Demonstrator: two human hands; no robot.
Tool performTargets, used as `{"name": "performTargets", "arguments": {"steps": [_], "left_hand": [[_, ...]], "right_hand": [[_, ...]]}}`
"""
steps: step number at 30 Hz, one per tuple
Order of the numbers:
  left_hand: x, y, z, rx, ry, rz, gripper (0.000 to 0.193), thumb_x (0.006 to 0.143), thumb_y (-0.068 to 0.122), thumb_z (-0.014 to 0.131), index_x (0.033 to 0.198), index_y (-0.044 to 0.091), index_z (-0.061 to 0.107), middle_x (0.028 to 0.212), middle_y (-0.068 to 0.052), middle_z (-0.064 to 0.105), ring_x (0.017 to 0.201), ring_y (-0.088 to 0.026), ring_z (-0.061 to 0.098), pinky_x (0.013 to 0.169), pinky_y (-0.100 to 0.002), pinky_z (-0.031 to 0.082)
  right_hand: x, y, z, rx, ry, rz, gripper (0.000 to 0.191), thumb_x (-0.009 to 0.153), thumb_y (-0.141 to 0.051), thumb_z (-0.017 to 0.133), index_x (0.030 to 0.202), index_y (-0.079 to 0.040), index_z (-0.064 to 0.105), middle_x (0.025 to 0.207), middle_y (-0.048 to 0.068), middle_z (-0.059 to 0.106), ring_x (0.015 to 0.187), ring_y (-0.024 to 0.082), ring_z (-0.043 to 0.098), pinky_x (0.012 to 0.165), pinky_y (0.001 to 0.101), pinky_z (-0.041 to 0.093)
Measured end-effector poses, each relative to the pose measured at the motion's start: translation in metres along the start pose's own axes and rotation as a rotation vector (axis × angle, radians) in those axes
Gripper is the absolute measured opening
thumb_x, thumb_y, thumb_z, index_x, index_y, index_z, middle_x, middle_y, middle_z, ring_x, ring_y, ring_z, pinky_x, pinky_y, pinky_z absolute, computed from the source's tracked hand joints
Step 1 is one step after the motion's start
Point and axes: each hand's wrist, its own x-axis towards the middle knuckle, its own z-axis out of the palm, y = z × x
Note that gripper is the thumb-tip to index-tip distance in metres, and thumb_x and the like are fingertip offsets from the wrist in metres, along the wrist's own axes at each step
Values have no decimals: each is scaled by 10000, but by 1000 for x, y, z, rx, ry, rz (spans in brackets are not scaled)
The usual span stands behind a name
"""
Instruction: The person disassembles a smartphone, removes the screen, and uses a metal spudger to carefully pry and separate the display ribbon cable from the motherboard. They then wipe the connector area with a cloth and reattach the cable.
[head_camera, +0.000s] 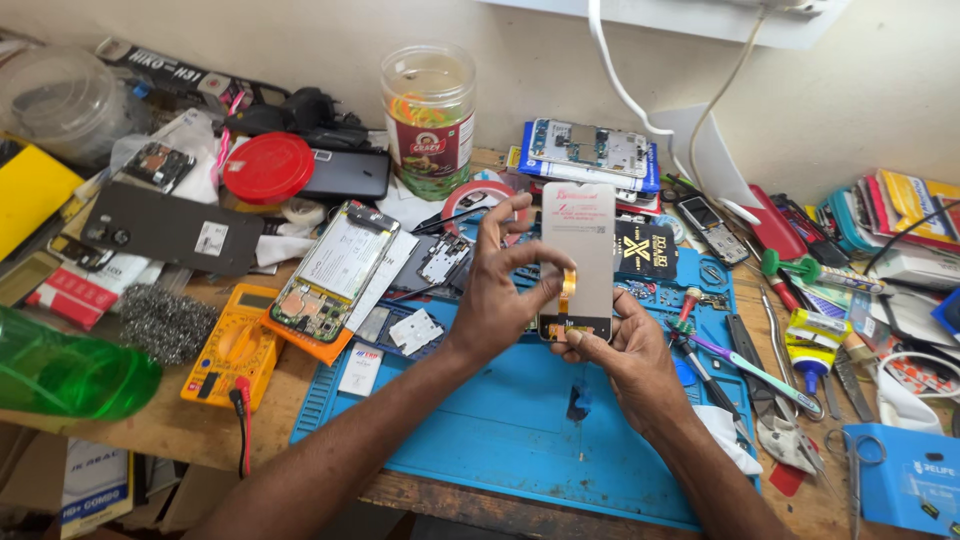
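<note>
both bare forearms rise from the bottom edge and meet at mid-frame. the left hand (497, 290) curls, thumb and forefinger pinched; the right hand (625, 345) sits lower, palm turned away, fingers gripping.

The phone display panel (577, 255) is showing a smooth matt grey back with a glossy orange flex ribbon (567, 290), and the blue mat (500, 420) is looking like matt rubber. The surface (170, 425) is presenting worn bare wood, the steel wool (165, 322) is looking rough and metallic, and the green bottle (65, 368) is gleaming as glossy translucent plastic.
</note>
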Motion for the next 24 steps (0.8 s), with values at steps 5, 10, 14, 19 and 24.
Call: {"name": "performTargets", "arguments": {"steps": [5,10,14,19,24], "left_hand": [[-15,17,8,215,-92,273,301,751,80,890,942,282,774,1580,-102,377,1458,-350,370,1123,-427,439],[-25,10,15,2,-246,18,254,861,23,817,1009,227,789,1310,-52,525,1150,-183,626,960,-322,608],[-27,-1,22,-225,-345,-131,196,977,-28,715,1100,116,768,1082,-68,748,974,-107,711,838,-235,618],[-31,-7,27,-503,-362,-372,196,1008,-2,657,1183,45,733,1068,-73,766,1019,-130,728,918,-282,635],[-30,-8,25,-585,-361,-431,240,1008,33,654,1239,-5,707,1073,-130,768,959,-173,763,843,-299,652]], "right_hand": [[4,-9,-10,30,113,-256,467,912,-33,689,1335,30,502,1154,127,728,1006,151,730,881,302,596],[0,-15,-18,5,198,-301,452,928,-23,702,1329,11,494,1122,122,708,958,145,718,822,293,600],[2,-18,-21,0,209,-299,417,922,-21,709,1285,16,506,1082,119,709,937,147,728,838,289,628],[5,-17,-25,3,198,-287,403,918,-22,712,1270,6,519,1052,116,722,915,148,727,808,297,627],[6,-11,-28,-24,199,-257,394,920,-23,710,1269,0,529,1036,114,724,881,132,712,784,280,605]]}}
